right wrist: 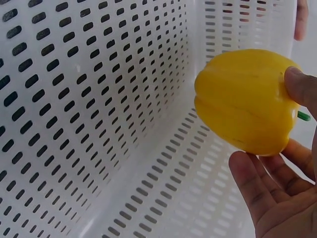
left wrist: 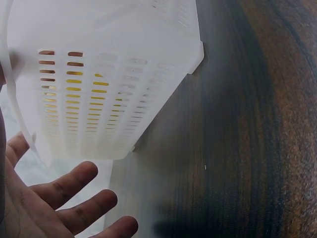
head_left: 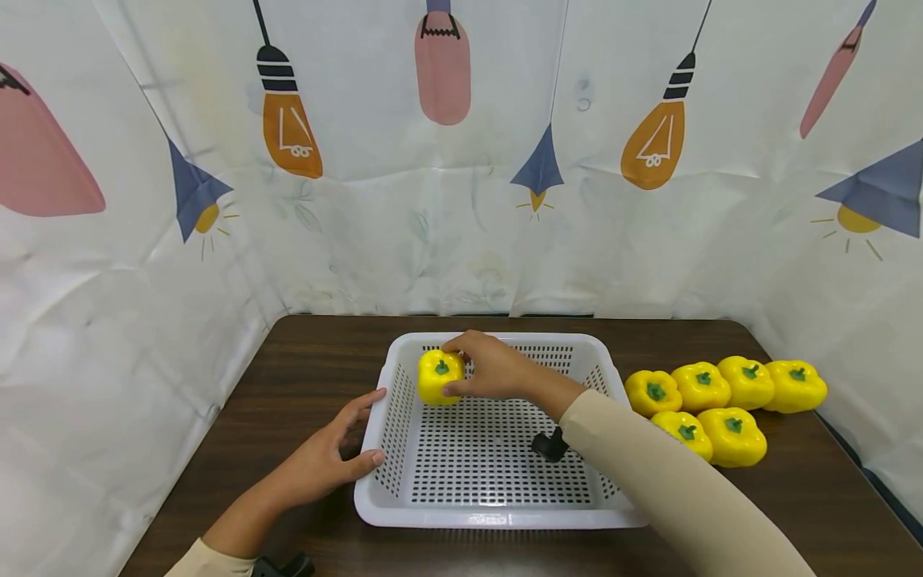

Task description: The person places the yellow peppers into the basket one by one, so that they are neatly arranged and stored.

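Observation:
My right hand (head_left: 497, 367) holds a yellow bell pepper (head_left: 436, 377) between thumb and fingers, inside the left back part of a white perforated plastic basket (head_left: 505, 519). In the right wrist view the bell pepper (right wrist: 242, 101) lies on its side in the grip, green stem pointing right, with the basket floor beneath it. My left hand (head_left: 328, 453) is at the basket's left rim, thumb and forefinger spread and touching it. The left wrist view has the other fingers (left wrist: 89, 210) extended loosely outside the basket wall (left wrist: 99, 34).
Several yellow bell peppers (head_left: 734, 437) stand in two rows on the dark wooden table (head_left: 317, 353), right of the basket. A black wrist device (head_left: 550, 445) shows below my right sleeve (head_left: 671, 481). White printed curtains (head_left: 447, 240) hang behind and at both sides.

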Tool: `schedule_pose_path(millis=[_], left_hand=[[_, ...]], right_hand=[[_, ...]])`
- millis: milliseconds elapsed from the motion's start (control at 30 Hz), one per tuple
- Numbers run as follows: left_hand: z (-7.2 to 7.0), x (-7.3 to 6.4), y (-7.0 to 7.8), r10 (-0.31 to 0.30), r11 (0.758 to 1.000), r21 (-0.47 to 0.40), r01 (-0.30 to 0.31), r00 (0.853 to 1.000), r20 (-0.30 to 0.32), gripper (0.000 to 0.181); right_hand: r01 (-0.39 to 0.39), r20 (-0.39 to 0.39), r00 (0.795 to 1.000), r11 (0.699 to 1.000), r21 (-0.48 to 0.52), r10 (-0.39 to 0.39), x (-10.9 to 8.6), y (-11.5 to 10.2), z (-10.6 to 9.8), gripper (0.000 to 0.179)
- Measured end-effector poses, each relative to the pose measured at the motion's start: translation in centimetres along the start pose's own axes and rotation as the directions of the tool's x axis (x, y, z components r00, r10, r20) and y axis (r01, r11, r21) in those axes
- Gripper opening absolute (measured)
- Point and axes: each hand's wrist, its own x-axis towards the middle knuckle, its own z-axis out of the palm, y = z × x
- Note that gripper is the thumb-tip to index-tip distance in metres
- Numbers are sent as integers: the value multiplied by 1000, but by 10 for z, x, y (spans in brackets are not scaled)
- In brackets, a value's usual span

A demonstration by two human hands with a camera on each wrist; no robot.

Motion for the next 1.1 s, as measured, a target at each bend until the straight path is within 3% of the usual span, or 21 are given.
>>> schedule_pose_path(millis=[1100], left_hand=[[1, 1, -2, -15, 1000, 25, 15, 1000, 1, 76]], right_hand=[[-33, -3, 999, 995, -91, 33, 14, -6, 19, 67]])
